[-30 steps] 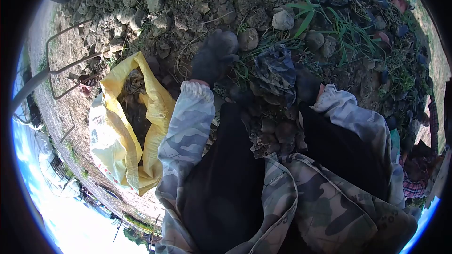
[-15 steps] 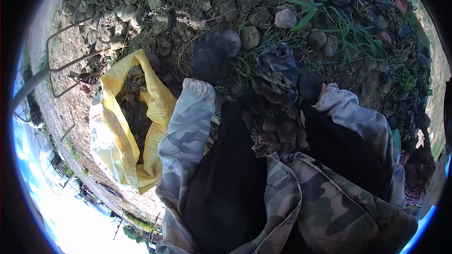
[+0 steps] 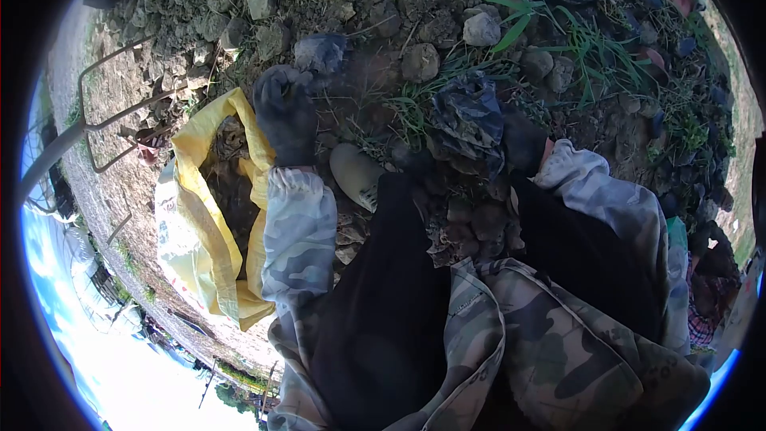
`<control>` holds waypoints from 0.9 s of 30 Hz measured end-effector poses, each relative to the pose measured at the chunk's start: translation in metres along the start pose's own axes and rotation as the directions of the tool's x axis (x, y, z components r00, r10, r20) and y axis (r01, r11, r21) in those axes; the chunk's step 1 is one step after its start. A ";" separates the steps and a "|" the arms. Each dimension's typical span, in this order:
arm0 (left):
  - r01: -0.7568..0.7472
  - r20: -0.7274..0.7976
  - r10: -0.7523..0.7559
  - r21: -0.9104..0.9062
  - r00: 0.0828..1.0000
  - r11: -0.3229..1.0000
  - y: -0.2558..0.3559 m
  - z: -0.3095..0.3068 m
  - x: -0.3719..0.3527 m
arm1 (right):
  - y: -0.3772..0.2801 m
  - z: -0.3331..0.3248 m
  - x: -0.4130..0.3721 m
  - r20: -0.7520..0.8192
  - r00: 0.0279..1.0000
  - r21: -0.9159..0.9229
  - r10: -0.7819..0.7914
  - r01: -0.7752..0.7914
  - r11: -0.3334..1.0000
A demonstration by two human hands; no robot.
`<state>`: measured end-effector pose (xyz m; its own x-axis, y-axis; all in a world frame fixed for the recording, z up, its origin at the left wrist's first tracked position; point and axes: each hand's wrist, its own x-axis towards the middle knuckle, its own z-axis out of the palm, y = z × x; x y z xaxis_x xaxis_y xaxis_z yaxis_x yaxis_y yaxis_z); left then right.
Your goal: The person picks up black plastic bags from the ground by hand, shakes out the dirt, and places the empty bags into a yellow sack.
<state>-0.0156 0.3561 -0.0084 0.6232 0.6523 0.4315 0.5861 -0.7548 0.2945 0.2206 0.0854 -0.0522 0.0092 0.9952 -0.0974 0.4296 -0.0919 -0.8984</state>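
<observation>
My left hand [image 3: 286, 116], in a dark glove, is beside the mouth of a yellow woven sack [image 3: 209, 144]. Its fingers are curled, and a blue-grey stone [image 3: 321, 53] is at their tips, slightly blurred. Part of the grip is hidden by the glove. My right hand [image 3: 523, 142], also gloved, is closed at the edge of a crumpled dark plastic bag [image 3: 471, 116], its fingers partly behind the plastic. The sack stands open with dark lumps inside.
Stones and soil clods [image 3: 419, 62] cover the ground, with green grass [image 3: 586, 52] at the upper right. A metal fork [image 3: 84, 124] reaches in from the left. A boot [image 3: 355, 174] is between my knees and the sack. Another person [image 3: 710, 287] is at the far right.
My left hand has moved left towards the sack, and a stone beside its fingers has shifted left too. The boot has come into view. My right hand and the plastic bag have barely moved.
</observation>
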 end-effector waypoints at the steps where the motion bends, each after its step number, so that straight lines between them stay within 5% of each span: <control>1: 0.005 0.001 -0.005 0.003 1.000 1.000 0.008 -0.004 0.000 | -0.007 -0.003 0.002 -0.003 0.999 0.024 -0.036 0.036 0.999; 3: 0.069 0.008 -0.069 -0.230 0.998 0.971 0.045 -0.011 0.011 | -0.016 -0.008 0.003 0.039 0.999 -0.021 0.035 -0.035 0.999; 5: 0.025 0.143 0.045 -0.450 0.989 0.893 0.088 -0.013 0.010 | -0.022 -0.004 0.005 0.077 0.991 -0.075 0.111 -0.106 0.992; 6: 0.055 0.198 0.053 -0.505 0.979 0.861 0.104 -0.004 0.000 | -0.026 0.005 0.013 -0.012 0.997 0.382 0.074 -0.064 0.922; 7: 0.089 0.250 0.066 -0.558 0.966 0.825 0.119 0.005 -0.009 | -0.030 0.010 0.019 -0.108 0.991 0.752 0.082 0.027 0.659; 9: -0.077 0.281 0.293 -0.588 0.914 0.805 0.144 0.010 -0.010 | -0.042 0.002 0.029 -0.093 0.992 0.814 0.080 0.030 0.580; 11: -0.145 0.302 0.366 -0.563 0.880 0.814 0.157 0.018 -0.018 | -0.042 -0.004 0.030 -0.076 0.994 0.869 0.077 0.028 0.494; 13: -0.215 0.333 0.437 -0.535 0.835 0.817 0.160 0.021 -0.022 | -0.037 -0.004 0.024 0.054 0.946 0.962 0.319 -0.135 0.237; 14: -0.217 0.341 0.472 -0.575 0.813 0.789 0.159 0.022 -0.024 | -0.036 -0.005 0.019 0.057 0.946 0.962 0.319 -0.137 0.235; 16: -0.214 0.351 0.504 -0.612 0.789 0.761 0.159 0.023 -0.028 | -0.040 -0.008 0.010 0.383 0.805 0.924 0.453 -0.328 -0.199; 19: -0.128 0.463 0.513 -0.639 0.723 0.758 0.156 0.026 -0.041 | -0.029 -0.009 0.007 0.440 0.810 0.898 0.389 -0.382 -0.219; 20: -0.156 0.343 0.524 -0.704 0.780 0.693 0.147 0.030 -0.046 | -0.028 -0.011 0.003 0.440 0.808 0.898 0.392 -0.382 -0.219; 21: -0.191 0.217 0.518 -0.759 0.827 0.623 0.138 0.031 -0.049 | -0.037 -0.017 0.004 0.154 0.919 0.727 0.364 -0.355 0.588; 22: -0.187 0.218 0.516 -0.760 0.828 0.622 0.133 0.028 -0.046 | -0.041 -0.021 0.005 -0.006 0.994 0.048 0.113 -0.112 0.992; 23: 0.035 0.358 0.310 -0.702 0.881 0.711 0.126 0.023 -0.042 | -0.035 -0.018 0.002 -0.004 0.993 0.052 0.116 -0.115 0.992; 24: 0.261 0.480 0.088 -0.612 0.873 0.747 0.118 0.019 -0.040 | -0.023 -0.013 -0.001 0.001 0.974 0.293 0.226 -0.217 0.931; 25: 0.261 0.483 0.089 -0.609 0.871 0.749 0.102 0.023 -0.042 | -0.020 -0.010 -0.001 0.033 0.944 0.515 0.329 -0.298 0.804; 26: 0.294 0.530 -0.015 -0.446 0.848 0.846 0.083 0.032 -0.048 | -0.019 -0.009 -0.002 0.034 0.944 0.517 0.328 -0.298 0.802; 27: 0.319 0.554 -0.127 -0.266 0.823 0.910 0.070 0.039 -0.053 | -0.022 -0.010 0.001 0.100 0.876 0.813 0.472 -0.346 0.468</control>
<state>0.0130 0.2715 -0.0436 0.7254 0.6707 -0.1551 0.5944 -0.4967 0.6324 0.2203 0.0883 -0.0278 0.1203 0.8246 -0.5527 -0.5360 -0.4147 -0.7354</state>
